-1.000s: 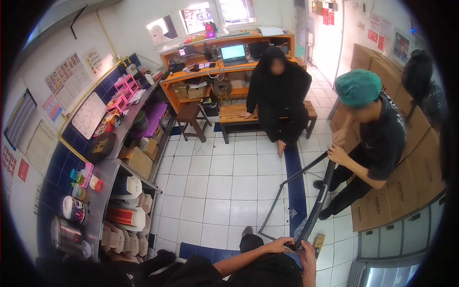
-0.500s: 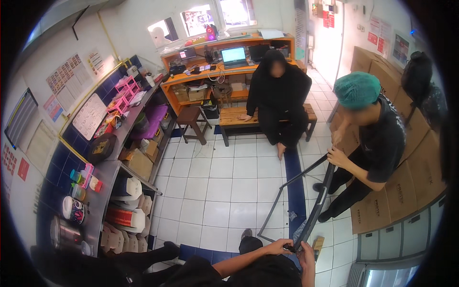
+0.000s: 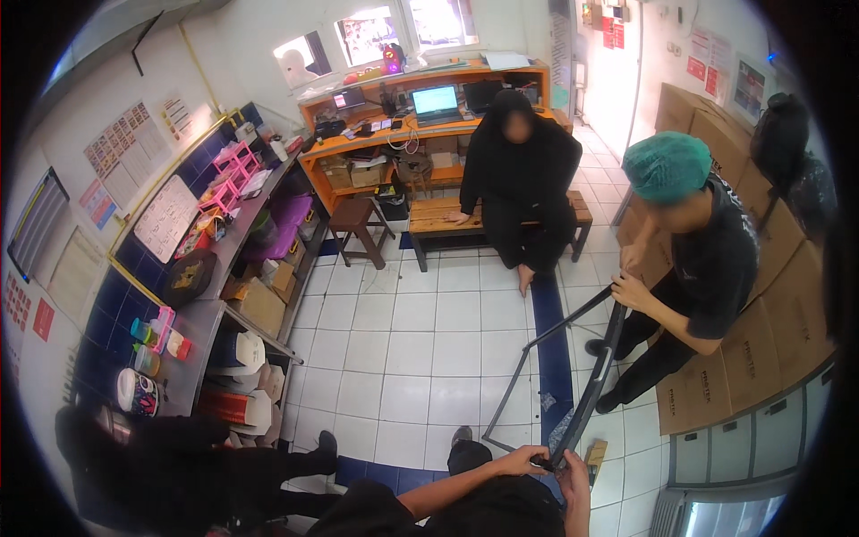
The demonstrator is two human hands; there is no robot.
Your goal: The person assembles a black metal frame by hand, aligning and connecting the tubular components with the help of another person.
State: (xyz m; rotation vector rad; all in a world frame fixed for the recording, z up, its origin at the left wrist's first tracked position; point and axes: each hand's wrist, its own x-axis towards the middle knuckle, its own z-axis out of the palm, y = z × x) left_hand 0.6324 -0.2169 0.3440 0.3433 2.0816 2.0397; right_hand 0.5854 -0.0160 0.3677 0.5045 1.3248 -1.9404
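A black metal frame (image 3: 606, 356) with a long bar and thinner legs slants between me and a person in a green hair net. My left hand (image 3: 521, 461) has its fingers closed round the near end of the bar. Beside it, my right hand (image 3: 574, 476) grips the same end from the other side. At the far end, the co-worker's hand (image 3: 632, 291) holds the frame, with the other hand raised just above it. The thin legs reach down toward the tiled floor.
A second person in black sits on a wooden bench (image 3: 431, 215) by an orange desk (image 3: 322, 161). Another dark-clothed person (image 3: 170, 465) is close at my left, beside a metal counter (image 3: 192, 345). Large cardboard boxes (image 3: 716, 394) stand on the right; a stool (image 3: 356, 224) is further back.
The dark-clothed person at my left has come further into view and now covers part of the counter and shelf. My hands and the frame have hardly moved.
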